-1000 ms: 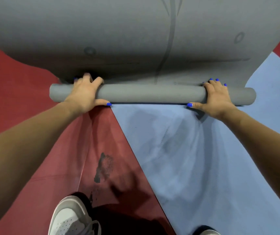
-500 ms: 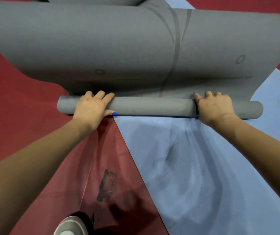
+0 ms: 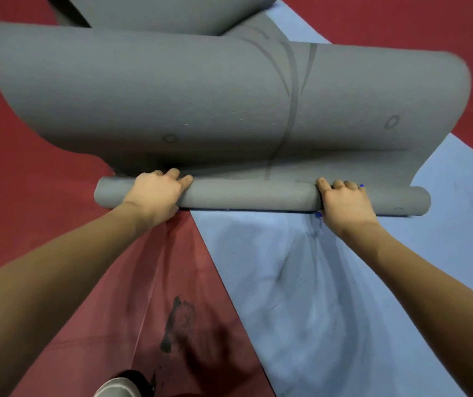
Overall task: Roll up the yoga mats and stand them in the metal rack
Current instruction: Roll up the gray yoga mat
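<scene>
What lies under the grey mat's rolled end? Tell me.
The grey roll rests across a blue mat and a dark red mat, gripped by the left hand and right hand. Whatever lies beneath its unrolled part is covered.

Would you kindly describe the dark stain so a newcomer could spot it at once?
Start at the grey mat both hands are rolling, then look toward the shoe. On the maroon floor, left of the blue mat, sits the dark stain, the only black blotch there.

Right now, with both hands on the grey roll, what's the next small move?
Probably push the grey roll forward another turn: the left hand and right hand both grip it, and most of the grey mat lies unrolled ahead, over the blue mat.
</scene>
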